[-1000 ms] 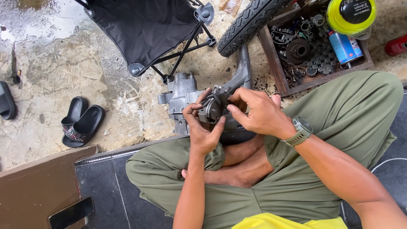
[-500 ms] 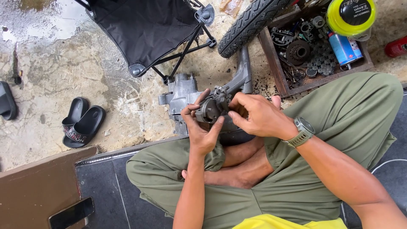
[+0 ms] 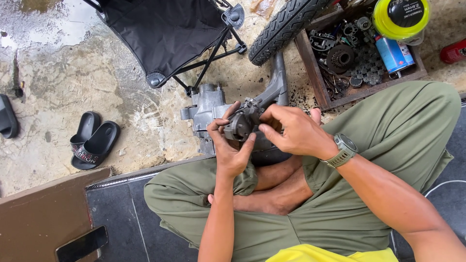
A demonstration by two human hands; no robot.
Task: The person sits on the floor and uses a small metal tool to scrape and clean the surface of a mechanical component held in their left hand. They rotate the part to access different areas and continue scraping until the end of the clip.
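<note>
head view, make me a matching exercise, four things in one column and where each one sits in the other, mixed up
Things:
1. small metal part
2. black sandals
3. wooden box of parts
4. folding chair

Places:
A. on the wet concrete at the left
B. upper right, beside the tyre
C. top middle, behind the grey engine casing
D. held between the left hand and the right hand

Pairs: 1-D, 2-A, 3-B, 4-C
</note>
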